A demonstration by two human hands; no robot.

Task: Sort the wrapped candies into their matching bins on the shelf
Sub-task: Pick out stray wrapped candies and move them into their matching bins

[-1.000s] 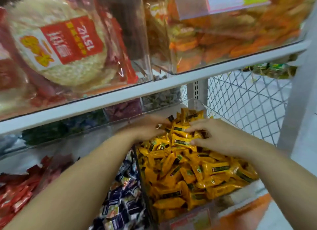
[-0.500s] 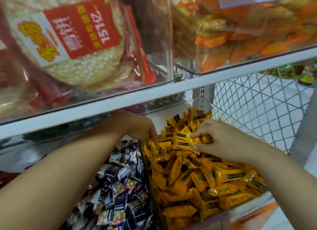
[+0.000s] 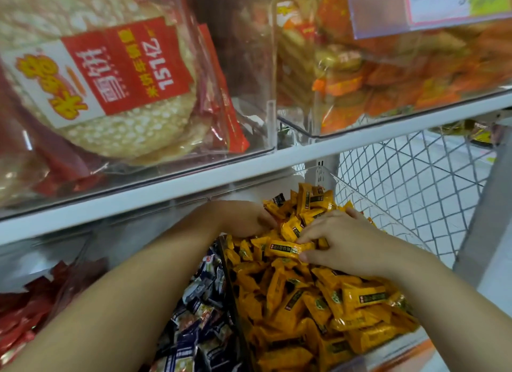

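Dark-blue candies (image 3: 199, 330): nearest you, in the bin left of the yellow one; red candies (image 3: 19, 316) lie further left. Their print is too small to read.
Yellow candies (image 3: 318, 302): they fill the clear bin (image 3: 360, 198) at near right, heaped toward the far end.
Right hand (image 3: 349, 244): your thumb and fingers (image 3: 307, 234) pinch one yellow candy (image 3: 286, 249) by its right end, held just above the heap in mid-bin.
Candy label: a dark band with pale characters runs along the wrapper, too fine to read.
Left hand (image 3: 238, 218): it rests at the bin's far-left corner, its fingertips buried among wrappers, so you cannot tell whether it holds anything.
Step in hand: check that the dark band matches its neighbours, then let the piece go flat on the heap. Keep it clear of the left divider, where it could slip in with the dark-blue ones.
Shelf edge (image 3: 166, 188): a white rail crosses just beyond your hands.
Wire mesh (image 3: 410, 177): it closes the right side.
Rice-cake bag (image 3: 83, 127): on the upper shelf, far left. Its red label (image 3: 130, 67) shows "151" sideways among Chinese characters.
Orange packs (image 3: 401, 80): far right, blurred.
Price tag (image 3: 443, 3): one digit, perhaps 9.
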